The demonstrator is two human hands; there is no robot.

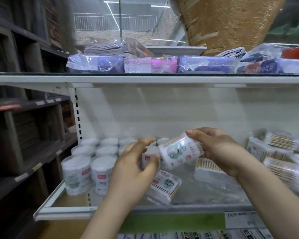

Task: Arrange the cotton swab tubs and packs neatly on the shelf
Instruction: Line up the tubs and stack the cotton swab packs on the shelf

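1. Two bare hands work over the lower shelf [67, 210]; a green strip [171, 223] and price labels [243, 219] run along its front edge, nearest the camera.
2. Flat pack [164, 185] of swabs lies on the shelf floor near the front, skewed, directly below the hands.
3. Left hand [136, 168]: fingers and thumb curled round a small tub [149, 156], held upright, red label facing the camera.
4. Right hand [219, 152]: thumb on top, fingers wrapped underneath a tilted tub [178, 152]. The tub is off the shelf, lying nearly on its side, its left end touching or just beside the small tub; blur makes it hard to say which.
5. Boxed pack [209, 168] with wooden sticks sits under the right wrist, on the shelf floor.
6. Upright tubs [93, 159] stand in rows at the shelf's left end, front to back wall.
7. Stacked packs [281, 163] are piled loosely at the right end, uneven.
8. Upper shelf [110, 80]: wrapped cloth bundles [150, 65] in a row along the front edge.
9. Dark shelving [24, 118] stands to the left.
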